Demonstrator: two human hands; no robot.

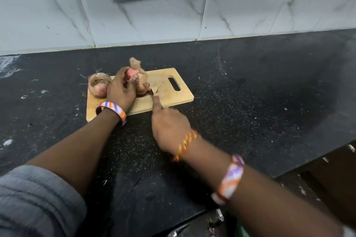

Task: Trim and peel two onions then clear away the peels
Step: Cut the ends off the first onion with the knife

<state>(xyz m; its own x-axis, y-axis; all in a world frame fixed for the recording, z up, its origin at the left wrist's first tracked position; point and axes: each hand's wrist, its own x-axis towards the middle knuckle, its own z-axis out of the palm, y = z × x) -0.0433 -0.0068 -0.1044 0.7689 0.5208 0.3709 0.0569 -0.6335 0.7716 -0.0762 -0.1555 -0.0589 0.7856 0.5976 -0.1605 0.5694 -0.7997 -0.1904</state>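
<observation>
Left hand [121,90] grips an onion [141,82] mid-board; right hand [169,127], blurred, seemingly points one finger at a scrap [154,89]; second onion [99,86] at the cutting board [173,96]'s left edge.

Left hand [121,90] reaching forward, palm down, fingers curled over and gripping the onion [139,81], bare forearm stretched out from a pushed-up grey sleeve [38,198], striped bangle [112,110] at the wrist. Right hand [169,127] lower and nearer, back facing up, one finger extended forward, motion-blurred. Orange thread [185,144] round the right wrist, second bangle [230,180] further up that forearm.
</observation>
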